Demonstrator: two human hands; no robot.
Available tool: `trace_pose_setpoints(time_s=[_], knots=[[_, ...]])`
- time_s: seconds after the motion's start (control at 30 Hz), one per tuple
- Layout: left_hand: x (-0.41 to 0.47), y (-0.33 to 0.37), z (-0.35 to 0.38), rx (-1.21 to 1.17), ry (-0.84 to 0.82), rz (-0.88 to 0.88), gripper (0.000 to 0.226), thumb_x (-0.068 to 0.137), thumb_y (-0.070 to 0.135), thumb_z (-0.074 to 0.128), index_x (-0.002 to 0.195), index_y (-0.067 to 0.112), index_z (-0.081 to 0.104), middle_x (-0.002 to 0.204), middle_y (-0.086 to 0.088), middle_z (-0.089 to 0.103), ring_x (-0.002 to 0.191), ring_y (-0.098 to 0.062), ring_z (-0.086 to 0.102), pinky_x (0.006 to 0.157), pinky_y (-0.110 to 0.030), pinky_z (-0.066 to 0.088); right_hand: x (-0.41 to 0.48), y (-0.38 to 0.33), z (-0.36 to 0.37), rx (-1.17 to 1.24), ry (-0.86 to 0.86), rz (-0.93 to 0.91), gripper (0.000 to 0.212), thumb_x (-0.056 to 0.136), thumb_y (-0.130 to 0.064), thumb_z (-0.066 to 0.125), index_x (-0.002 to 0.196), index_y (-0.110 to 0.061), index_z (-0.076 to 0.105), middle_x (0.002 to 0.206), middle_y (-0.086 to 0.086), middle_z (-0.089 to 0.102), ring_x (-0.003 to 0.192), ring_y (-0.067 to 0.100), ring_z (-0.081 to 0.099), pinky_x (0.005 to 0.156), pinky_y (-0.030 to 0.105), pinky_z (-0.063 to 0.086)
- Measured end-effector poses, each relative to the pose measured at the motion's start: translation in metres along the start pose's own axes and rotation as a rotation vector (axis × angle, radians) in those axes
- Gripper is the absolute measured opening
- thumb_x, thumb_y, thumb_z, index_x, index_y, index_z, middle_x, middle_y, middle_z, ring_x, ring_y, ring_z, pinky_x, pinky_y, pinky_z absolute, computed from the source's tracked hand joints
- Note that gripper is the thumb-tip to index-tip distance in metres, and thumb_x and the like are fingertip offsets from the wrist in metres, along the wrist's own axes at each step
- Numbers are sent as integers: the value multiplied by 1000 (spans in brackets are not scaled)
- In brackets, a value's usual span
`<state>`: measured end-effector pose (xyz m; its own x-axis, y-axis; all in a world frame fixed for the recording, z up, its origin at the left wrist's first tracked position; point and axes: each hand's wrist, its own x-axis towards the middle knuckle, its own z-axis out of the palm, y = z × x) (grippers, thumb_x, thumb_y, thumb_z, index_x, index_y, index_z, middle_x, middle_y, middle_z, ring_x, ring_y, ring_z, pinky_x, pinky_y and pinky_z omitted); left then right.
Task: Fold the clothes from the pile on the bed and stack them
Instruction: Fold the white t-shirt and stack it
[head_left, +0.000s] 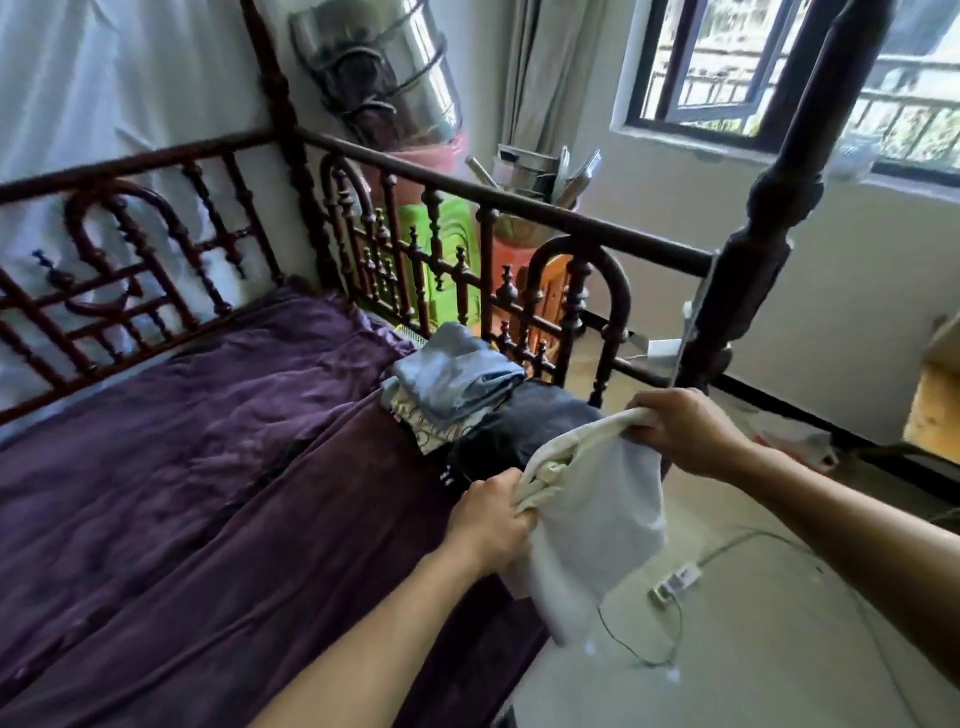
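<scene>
Left hand (488, 525) and right hand (685, 431) each grip the top edge of a pale garment (597, 530), fingers curled round bunched cloth. The garment hangs free between them, off the bed's right edge, with its lower part over the floor. Not yet folded, by my reading.

Done: a folded stack (457, 376) sits at the bed's far right corner, close against the railing (467, 192), with a light blue piece on top and a patterned one beneath. A dark garment (524, 426) lies just beside the stack on its near side; folded or loose, cannot tell. These are the only clothes seen on the purple cover (208, 441), so the task looks well along, with the pale piece perhaps among the last.

Around: a carved bedpost (753, 270) stands near the right hand. A power strip (675, 579) and its cable lie on the floor below the hanging cloth. The post may crowd the right arm, and a trailing hem could brush the cable.
</scene>
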<state>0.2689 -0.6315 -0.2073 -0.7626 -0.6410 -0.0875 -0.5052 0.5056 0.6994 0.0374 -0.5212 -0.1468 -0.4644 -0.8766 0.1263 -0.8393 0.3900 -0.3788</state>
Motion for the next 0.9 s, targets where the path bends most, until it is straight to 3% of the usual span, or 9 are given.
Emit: trace_pose_setpoints(time_s=[0.17,0.33,0.43,0.53,0.6,0.7,0.8,0.9], knots=[[84,5,10,-240,-1,-37,13,77,26,63,72,20,53,78,-3,67,78,-26,62,67,-36,48,89,31,-5,-3,22,12,22,73,-24,77,92,-26,66,81,-5,65,75,21,60,67,35,49],[184,-36,14,-362,-14,-167,28,70,29,63,91,11,62,89,-6,70,85,-27,64,76,-39,52,204,47,43,-71,-71,48,30,79,-26,71,106,-29,60,94,1,65,86,26,61,67,32,45],[233,-73,20,-344,20,-259,19,74,20,67,90,10,63,86,-6,69,82,-26,64,74,-39,53,262,54,95,-155,-166,97,37,82,-26,65,117,-32,53,102,7,65,89,30,62,69,34,49],[265,-109,28,-259,74,-367,23,76,30,69,92,14,62,88,-5,69,84,-28,64,70,-37,51,302,62,146,-225,-188,115,42,84,-27,61,124,-36,50,103,8,67,89,33,63,64,28,40],[276,-127,35,-169,142,-391,25,81,35,68,99,20,58,98,-1,66,92,-25,62,72,-35,50,317,67,175,-204,-199,91,43,86,-25,58,127,-36,50,106,6,66,95,32,63,67,28,41],[275,-140,50,127,293,-280,40,85,28,66,122,19,53,119,-5,54,111,-26,52,90,-43,48,323,75,205,-319,-219,11,52,87,-18,58,136,-30,44,114,10,65,96,32,63,72,36,50],[270,-140,72,357,358,7,38,89,33,52,122,18,63,128,-13,59,118,-33,56,91,-47,50,305,85,228,-381,-178,-185,58,82,-27,70,136,-18,50,131,13,58,113,35,58,79,44,51],[266,-140,89,351,192,-10,54,89,43,38,131,16,58,133,-13,57,120,-29,57,92,-43,51,276,97,251,-303,-299,-282,49,97,-45,43,141,-26,43,150,7,40,137,28,39,101,45,40]])
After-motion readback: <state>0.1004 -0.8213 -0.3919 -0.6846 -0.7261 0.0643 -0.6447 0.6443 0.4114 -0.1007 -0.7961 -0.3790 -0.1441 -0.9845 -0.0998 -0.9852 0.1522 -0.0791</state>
